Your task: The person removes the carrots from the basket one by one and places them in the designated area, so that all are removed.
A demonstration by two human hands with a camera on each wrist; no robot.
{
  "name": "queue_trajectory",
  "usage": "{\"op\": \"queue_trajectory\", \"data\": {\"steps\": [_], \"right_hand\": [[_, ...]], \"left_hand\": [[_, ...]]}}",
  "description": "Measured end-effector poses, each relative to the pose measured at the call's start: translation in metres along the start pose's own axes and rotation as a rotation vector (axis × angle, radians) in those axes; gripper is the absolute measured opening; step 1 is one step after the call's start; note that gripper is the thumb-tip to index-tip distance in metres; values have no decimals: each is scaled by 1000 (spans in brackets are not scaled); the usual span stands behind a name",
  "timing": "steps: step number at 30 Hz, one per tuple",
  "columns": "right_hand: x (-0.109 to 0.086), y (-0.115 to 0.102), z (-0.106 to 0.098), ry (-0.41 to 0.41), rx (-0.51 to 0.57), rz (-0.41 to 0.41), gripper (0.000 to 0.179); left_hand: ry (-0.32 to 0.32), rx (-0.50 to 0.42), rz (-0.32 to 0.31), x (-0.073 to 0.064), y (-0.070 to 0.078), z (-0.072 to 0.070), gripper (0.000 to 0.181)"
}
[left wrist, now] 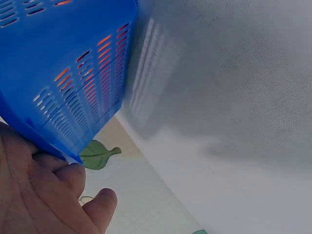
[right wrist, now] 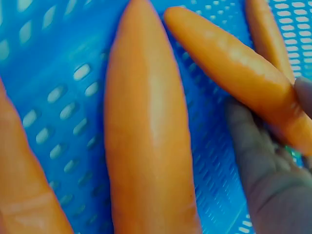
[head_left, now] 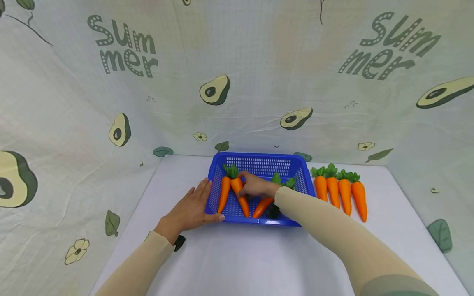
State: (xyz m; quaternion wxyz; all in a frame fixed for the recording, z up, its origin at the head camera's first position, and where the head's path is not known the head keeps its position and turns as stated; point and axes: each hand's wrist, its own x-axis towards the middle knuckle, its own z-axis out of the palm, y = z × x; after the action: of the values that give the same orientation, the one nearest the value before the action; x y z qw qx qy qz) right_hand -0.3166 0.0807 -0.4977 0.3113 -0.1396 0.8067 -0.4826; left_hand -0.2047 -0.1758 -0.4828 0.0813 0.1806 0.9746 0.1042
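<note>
Sharing only the head view: left hand (head_left: 190, 208) spread, right hand (head_left: 256, 185) pinching a carrot (head_left: 242, 202).

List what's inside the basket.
Four carrots show, one in the right hand. The arm hides part of the basket; anything more there can't be seen.

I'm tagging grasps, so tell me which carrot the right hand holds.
In the head view, the second carrot from the left in the blue basket: the right hand pinches it, unlike the other visible carrots.
</note>
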Motion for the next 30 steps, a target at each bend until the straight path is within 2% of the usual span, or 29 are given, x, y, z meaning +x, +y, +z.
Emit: {"op": "queue_trajectory", "data": {"steps": [2, 4, 10, 19, 23, 30], "right_hand": [[0, 1, -3, -34, 131, 13, 74], [1, 3, -6, -60, 216, 17, 75], [-4, 0, -17, -90, 313, 14, 74], [-16, -11, -27, -65, 480, -44, 75], [-18, -14, -29, -34, 477, -75, 79], [-28, -15, -37, 70, 390, -111, 78]], "left_hand": [[-3, 3, -5, 1, 0, 0, 132], [-2, 0, -6, 1, 0, 1, 133], [-5, 5, -10, 2, 1, 1, 134], [0, -1, -6, 1, 1, 0, 133], [-2, 1, -11, 1, 1, 1, 133], [0, -2, -13, 2, 1, 2, 133]]}}
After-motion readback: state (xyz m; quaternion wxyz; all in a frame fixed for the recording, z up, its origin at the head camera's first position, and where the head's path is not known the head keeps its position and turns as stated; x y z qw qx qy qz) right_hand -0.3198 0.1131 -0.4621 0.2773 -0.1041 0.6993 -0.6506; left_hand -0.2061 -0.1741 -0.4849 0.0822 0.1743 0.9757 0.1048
